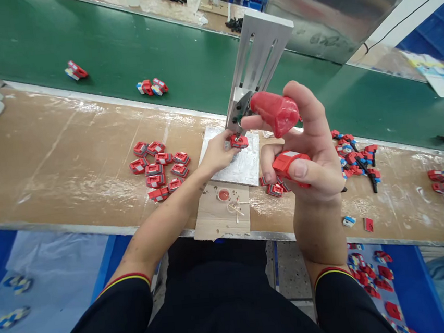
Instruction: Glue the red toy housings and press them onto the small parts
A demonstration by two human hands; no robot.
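My left hand (219, 152) pinches a small red plastic toy part (239, 142) on the metal base plate (241, 167), beneath the head of an upright hand press (252, 53). Close to the camera, my right hand (314, 147) grips another red toy part (290, 164) with a grey patch, between thumb and curled fingers. Its index finger lies behind the press's red handle (275, 111), and another fingertip curves over the handle's end. The handle hides part of the press mechanism. Several red and grey parts (154, 169) lie left of the plate, others (275, 188) to its right.
Behind the bench runs a green conveyor belt (109, 51) carrying toy pieces (152, 87). Cardboard (208, 225) in front of the plate bears a small dish of red stuff (223, 194) and cotton swabs (237, 209). Red-blue-black assemblies (357, 158) pile up at right. Blue bins (409, 279) stand below the bench.
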